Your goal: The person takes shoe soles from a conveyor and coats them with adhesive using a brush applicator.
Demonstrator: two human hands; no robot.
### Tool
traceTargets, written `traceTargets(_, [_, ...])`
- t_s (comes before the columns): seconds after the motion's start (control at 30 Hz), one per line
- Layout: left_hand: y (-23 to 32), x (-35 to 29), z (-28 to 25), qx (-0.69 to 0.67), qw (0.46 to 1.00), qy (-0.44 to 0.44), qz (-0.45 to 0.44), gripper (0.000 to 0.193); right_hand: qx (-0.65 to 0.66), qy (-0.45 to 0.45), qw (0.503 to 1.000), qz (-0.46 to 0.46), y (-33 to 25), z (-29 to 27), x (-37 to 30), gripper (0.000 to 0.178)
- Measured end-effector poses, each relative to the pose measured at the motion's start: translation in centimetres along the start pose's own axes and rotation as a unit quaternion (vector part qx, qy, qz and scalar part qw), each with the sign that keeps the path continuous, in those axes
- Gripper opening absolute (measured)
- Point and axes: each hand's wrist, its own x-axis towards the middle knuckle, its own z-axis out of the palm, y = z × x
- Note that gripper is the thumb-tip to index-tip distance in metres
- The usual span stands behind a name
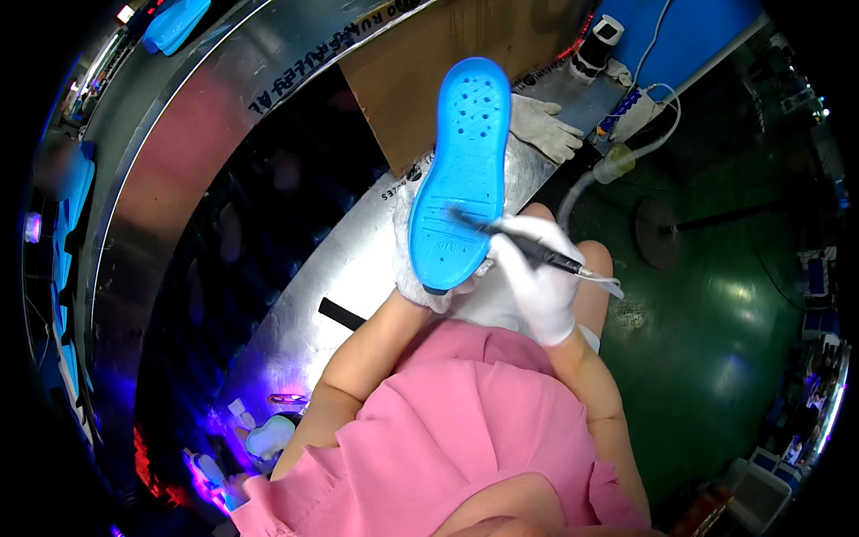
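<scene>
A bright blue shoe sole [458,188] with small holes at its far end is held up in front of me, its long side running away from my body. My left hand [410,268], in a pale glove, grips it from behind and along its left edge; most of those fingers are hidden behind the sole. In my white-gloved right hand [548,288] is a slim black brush [537,252], pinched like a pen. Its dark, slightly blurred tip lies over the middle of the sole. A white cord or strip trails from the handle's rear end.
Beneath my hands lies a metal worktop [313,255], with a loose white glove [548,130] near a cardboard sheet [394,85]. A black strip [342,313] sits left of my forearm. More blue soles [67,259] stand along the conveyor at left. A hose [586,183] hangs at right.
</scene>
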Motion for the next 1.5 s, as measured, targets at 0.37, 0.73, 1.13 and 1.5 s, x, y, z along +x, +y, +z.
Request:
traceTargets(0.37, [4.0,1.0,2.0,0.049,0.99,0.028,-0.128,0.08,-0.205,-0.265,0.91,-0.244,-1.1,-1.7,0.4,0.021])
traceTargets(0.73, [5.7,1.3,5.3,0.266,0.944,0.068,-0.183,0.073,-0.099,-0.256,0.939,-0.205,-0.4,-1.7,-0.4,0.021])
traceTargets(1.13, [6.7,0.3,6.7,0.545,0.815,0.177,-0.085,0.055,-0.342,-0.318,0.841,-0.274,-3.2,-2.3,-1.0,0.023])
traceTargets(1.5, [8.1,0.1,8.5,0.502,0.831,0.212,-0.11,0.049,-0.241,-0.198,0.908,-0.281,-1.8,-3.8,0.2,0.026])
